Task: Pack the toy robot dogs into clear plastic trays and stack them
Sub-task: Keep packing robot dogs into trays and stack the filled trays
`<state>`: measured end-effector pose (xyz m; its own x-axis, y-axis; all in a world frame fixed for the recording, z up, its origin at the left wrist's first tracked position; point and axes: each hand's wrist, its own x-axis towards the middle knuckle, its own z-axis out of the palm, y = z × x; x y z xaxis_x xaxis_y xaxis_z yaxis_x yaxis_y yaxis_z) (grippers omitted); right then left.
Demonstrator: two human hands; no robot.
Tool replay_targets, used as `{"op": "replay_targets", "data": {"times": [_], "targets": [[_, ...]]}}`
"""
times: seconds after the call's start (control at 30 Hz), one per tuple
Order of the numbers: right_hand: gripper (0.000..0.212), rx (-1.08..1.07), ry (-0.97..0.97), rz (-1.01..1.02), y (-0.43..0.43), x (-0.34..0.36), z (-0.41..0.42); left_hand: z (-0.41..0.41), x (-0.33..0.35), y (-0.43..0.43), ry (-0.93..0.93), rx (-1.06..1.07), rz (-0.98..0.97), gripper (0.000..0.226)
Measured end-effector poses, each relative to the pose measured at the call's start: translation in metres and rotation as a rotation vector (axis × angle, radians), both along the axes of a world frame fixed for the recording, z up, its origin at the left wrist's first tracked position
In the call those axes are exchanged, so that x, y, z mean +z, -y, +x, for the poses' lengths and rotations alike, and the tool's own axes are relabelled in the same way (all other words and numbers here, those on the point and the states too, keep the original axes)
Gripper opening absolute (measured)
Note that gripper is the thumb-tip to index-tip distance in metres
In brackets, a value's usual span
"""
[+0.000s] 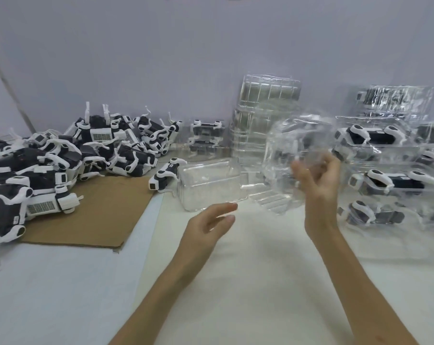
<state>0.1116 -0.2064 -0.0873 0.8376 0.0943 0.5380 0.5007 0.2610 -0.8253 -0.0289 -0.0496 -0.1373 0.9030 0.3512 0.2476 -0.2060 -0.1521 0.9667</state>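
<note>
An empty clear tray [208,185] lies flat on the white bench [260,282]; everything else is placed from it.

Just right of it and raised off the bench, the right hand [315,180] holds a second clear tray [283,155], its grip curled onto the tray's near edge. That tray is tilted and motion-blurred, so its compartments cannot be made out.

Just in front of the flat tray, the left hand [208,225] hovers with a slack grip, fingers straight and pointing toward the tray, holding nothing. I cannot tell whether the fingertips touch it.

Touching the tray's left end lies a single toy robot dog [163,176], black and white. Farther left, a loose heap of toy dogs [61,155] partly covers a sheet of brown cardboard [99,215].

Behind the tray at its right corner, a tall stack of empty trays [263,115] rises against the wall. Behind its left half sits a packed tray [206,138] with dogs inside. Well to the right, beyond the raised tray, stacked packed trays [390,175] show dogs through the plastic.
</note>
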Motion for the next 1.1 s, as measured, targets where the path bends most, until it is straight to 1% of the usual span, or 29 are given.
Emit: {"op": "replay_targets", "data": {"times": [0.07,0.1,0.2,0.27,0.33,0.4,0.47,0.53,0.6,0.73,0.87,1.1], "targets": [[0.07,0.053,0.097,-0.141,-0.008,-0.003,-0.01,-0.003,0.004,-0.004,0.096,0.023,-0.09,0.025],[0.07,0.071,0.139,-0.206,-0.013,-0.006,-0.016,-0.004,0.006,-0.005,0.136,0.012,-0.14,0.026],[0.053,0.061,0.302,-0.362,-0.029,-0.017,-0.035,-0.007,0.011,-0.006,0.19,-0.008,-0.219,0.034],[0.051,0.09,0.418,-0.444,-0.037,-0.023,-0.046,-0.006,0.011,-0.006,0.2,0.004,-0.243,0.027],[0.051,0.15,0.456,-0.489,-0.041,-0.029,-0.052,-0.006,0.012,-0.006,0.201,0.016,-0.274,0.025],[0.049,0.176,0.403,-0.484,-0.043,-0.031,-0.054,-0.006,0.013,-0.007,0.205,-0.018,-0.337,0.029],[0.037,0.201,0.302,-0.471,-0.043,-0.029,-0.055,-0.008,0.014,-0.008,0.217,-0.096,-0.405,0.034],[0.028,0.238,0.198,-0.465,-0.042,-0.027,-0.054,-0.008,0.016,-0.008,0.224,-0.148,-0.454,0.033],[0.025,0.268,0.142,-0.455,-0.041,-0.026,-0.054,-0.009,0.016,-0.007,0.226,-0.169,-0.476,0.032],[0.025,0.303,0.129,-0.469,-0.041,-0.024,-0.055,-0.008,0.016,-0.007,0.238,-0.092,-0.499,0.024],[0.023,0.314,0.11,-0.467,-0.041,-0.025,-0.054,-0.007,0.014,-0.009,0.248,-0.052,-0.502,0.022],[0.024,0.316,0.17,-0.493,-0.04,-0.023,-0.057,-0.007,0.016,-0.006,0.27,0.017,-0.447,0.02]]}}
